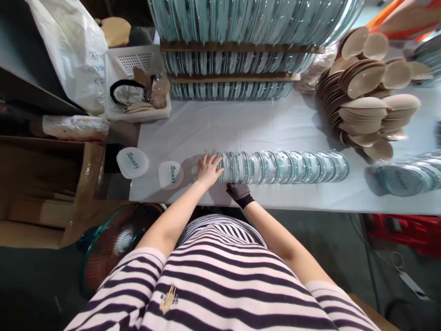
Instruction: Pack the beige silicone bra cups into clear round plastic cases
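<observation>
A long row of overlapping clear, round, greenish plastic pieces (285,167) lies along the table's near side. They look like shallow cases or lids; which of the two I cannot tell. My left hand (208,171) is bare and rests on the row's left end, fingers spread. On my right hand (238,192) is a dark dotted glove. It is low against the near side of the row, close to the left end, with its fingers mostly hidden. Left of my left hand lie a rounded white card (171,175) with printed lettering and a similar white card (132,162).
Stacked tiers of clear round pieces (237,64) stand at the back. Beige oval pads (365,110) are piled at right, beside more clear pieces (406,177). A white basket (138,112) sits back left. A fan (117,243) and cardboard box (77,193) are left, below.
</observation>
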`<state>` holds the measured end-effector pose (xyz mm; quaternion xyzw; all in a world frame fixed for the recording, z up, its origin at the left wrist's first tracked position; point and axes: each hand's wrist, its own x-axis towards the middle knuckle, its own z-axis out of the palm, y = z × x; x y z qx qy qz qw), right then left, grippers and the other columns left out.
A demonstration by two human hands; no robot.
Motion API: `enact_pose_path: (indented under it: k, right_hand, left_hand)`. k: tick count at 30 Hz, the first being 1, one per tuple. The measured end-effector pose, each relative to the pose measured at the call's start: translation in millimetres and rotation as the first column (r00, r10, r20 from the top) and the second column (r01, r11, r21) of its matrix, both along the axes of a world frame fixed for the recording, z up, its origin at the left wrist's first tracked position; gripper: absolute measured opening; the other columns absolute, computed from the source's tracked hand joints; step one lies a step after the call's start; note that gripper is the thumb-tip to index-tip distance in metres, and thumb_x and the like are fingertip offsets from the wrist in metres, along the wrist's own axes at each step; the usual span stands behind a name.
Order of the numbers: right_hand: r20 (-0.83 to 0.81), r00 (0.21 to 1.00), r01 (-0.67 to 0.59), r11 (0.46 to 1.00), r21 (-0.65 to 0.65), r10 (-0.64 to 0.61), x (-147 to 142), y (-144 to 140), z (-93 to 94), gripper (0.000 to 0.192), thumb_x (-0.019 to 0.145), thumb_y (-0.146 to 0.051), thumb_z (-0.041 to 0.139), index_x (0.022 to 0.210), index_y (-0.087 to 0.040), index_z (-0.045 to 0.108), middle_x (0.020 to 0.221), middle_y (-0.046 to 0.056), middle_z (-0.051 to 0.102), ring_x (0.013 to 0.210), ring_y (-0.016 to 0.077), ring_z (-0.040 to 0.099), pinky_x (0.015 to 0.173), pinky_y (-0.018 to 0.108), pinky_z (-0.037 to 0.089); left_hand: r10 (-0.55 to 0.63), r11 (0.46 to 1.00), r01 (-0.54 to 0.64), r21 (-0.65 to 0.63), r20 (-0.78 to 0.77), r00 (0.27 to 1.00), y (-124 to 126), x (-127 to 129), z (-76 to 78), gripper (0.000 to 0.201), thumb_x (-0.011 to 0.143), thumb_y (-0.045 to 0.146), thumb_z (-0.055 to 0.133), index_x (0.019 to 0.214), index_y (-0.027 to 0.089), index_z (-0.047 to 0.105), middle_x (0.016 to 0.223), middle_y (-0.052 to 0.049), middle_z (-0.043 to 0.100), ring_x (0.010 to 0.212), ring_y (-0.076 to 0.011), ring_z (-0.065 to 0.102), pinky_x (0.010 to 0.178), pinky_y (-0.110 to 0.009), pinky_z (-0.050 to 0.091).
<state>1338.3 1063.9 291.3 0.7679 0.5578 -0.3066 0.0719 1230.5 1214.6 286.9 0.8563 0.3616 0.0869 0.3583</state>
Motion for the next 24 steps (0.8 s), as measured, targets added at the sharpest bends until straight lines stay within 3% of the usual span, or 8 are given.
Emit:
enact_pose_path:
  k: [3, 6, 8, 10, 12, 14, 18, 24]
  right_hand:
    - [0.083, 0.992, 0.091, 0.991, 0.102, -0.1, 34.7, 14.9, 22.3, 0.045, 0.1, -0.039, 0.033, 0.119, -0.019, 0.068, 0.11, 0.016, 0.072, 0.101, 0.0278, 0.067, 0.081, 0.034, 0.049]
    - [0.205, 0.956, 0.18, 0.972, 0.151, -0.209, 86.7, 52.5, 44.5, 0.043, 0.099, -0.038, 0.035, 0.118, -0.02, 0.069, 0.115, 0.015, 0.071, 0.104, 0.0258, 0.066, 0.081, 0.031, 0.049]
    - [0.188, 0.973, 0.126, 0.991, 0.036, -0.13, 115.4, 85.2, 51.8, 0.037, 0.094, -0.037, 0.046, 0.117, -0.021, 0.07, 0.118, 0.013, 0.07, 0.105, 0.0256, 0.066, 0.082, 0.031, 0.049]
    - [0.096, 0.995, -0.019, 0.994, -0.104, 0.029, 129.8, 115.2, 53.0, 0.032, 0.09, -0.03, 0.053, 0.115, -0.021, 0.071, 0.117, 0.012, 0.071, 0.105, 0.0242, 0.067, 0.084, 0.03, 0.049]
    - [0.037, 0.981, -0.183, 0.967, -0.175, 0.193, 129.2, 136.2, 51.2, 0.031, 0.088, -0.023, 0.055, 0.114, -0.019, 0.071, 0.114, 0.013, 0.072, 0.104, 0.0243, 0.067, 0.085, 0.031, 0.05]
    - [0.097, 0.952, -0.267, 0.942, -0.205, 0.291, 118.6, 146.1, 49.0, 0.03, 0.087, -0.018, 0.056, 0.112, -0.014, 0.072, 0.112, 0.018, 0.072, 0.105, 0.0283, 0.067, 0.086, 0.037, 0.051]
    - [0.207, 0.915, -0.304, 0.928, -0.214, 0.347, 96.6, 143.7, 45.5, 0.027, 0.088, -0.015, 0.053, 0.106, -0.011, 0.074, 0.108, 0.022, 0.072, 0.11, 0.0334, 0.065, 0.089, 0.048, 0.05]
    - [0.245, 0.912, -0.311, 0.945, -0.104, 0.328, 98.7, 127.4, 48.1, 0.028, 0.092, -0.015, 0.048, 0.103, -0.012, 0.073, 0.105, 0.022, 0.073, 0.105, 0.0316, 0.068, 0.084, 0.047, 0.052]
  left_hand:
    - [-0.046, 0.997, 0.045, 0.063, 0.021, 0.999, -9.7, 9.1, 6.1, 0.054, 0.086, 0.028, 0.066, 0.139, 0.03, 0.056, 0.155, -0.01, 0.041, 0.151, -0.0382, 0.015, 0.121, -0.062, -0.004]
    - [-0.157, 0.984, 0.154, 0.087, 0.024, 0.987, -22.2, 26.0, 6.2, 0.064, 0.084, 0.027, 0.068, 0.145, 0.031, 0.049, 0.156, -0.009, 0.04, 0.151, -0.0366, 0.016, 0.122, -0.06, -0.007]
    - [-0.19, 0.979, 0.19, 0.07, -0.008, 0.982, -28.1, 36.2, 3.0, 0.066, 0.083, 0.028, 0.069, 0.146, 0.032, 0.048, 0.156, -0.008, 0.04, 0.151, -0.0362, 0.02, 0.12, -0.06, -0.011]
    - [-0.201, 0.978, 0.203, 0.053, -0.038, 0.979, -30.5, 42.0, -0.5, 0.066, 0.084, 0.029, 0.069, 0.146, 0.033, 0.047, 0.156, -0.008, 0.041, 0.149, -0.0356, 0.024, 0.119, -0.06, -0.014]
    - [-0.198, 0.979, 0.2, 0.041, -0.035, 0.98, -30.2, 43.3, -2.7, 0.067, 0.084, 0.03, 0.07, 0.146, 0.033, 0.047, 0.156, -0.008, 0.042, 0.148, -0.0356, 0.027, 0.119, -0.059, -0.015]
    - [-0.198, 0.98, 0.198, 0.035, -0.018, 0.98, -28.8, 42.6, -3.2, 0.068, 0.082, 0.029, 0.071, 0.146, 0.032, 0.048, 0.155, -0.009, 0.042, 0.148, -0.0366, 0.027, 0.119, -0.059, -0.015]
    - [-0.227, 0.969, 0.234, 0.079, -0.088, 0.97, -26.9, 43.5, -2.4, 0.066, 0.083, 0.032, 0.07, 0.146, 0.031, 0.048, 0.155, -0.009, 0.042, 0.148, -0.0361, 0.026, 0.12, -0.06, -0.012]
    - [-0.257, 0.919, 0.334, 0.208, -0.324, 0.91, -24.0, 47.1, 0.9, 0.063, 0.093, 0.045, 0.052, 0.152, 0.031, 0.036, 0.16, -0.005, 0.034, 0.151, -0.0295, 0.022, 0.122, -0.06, 0.001]
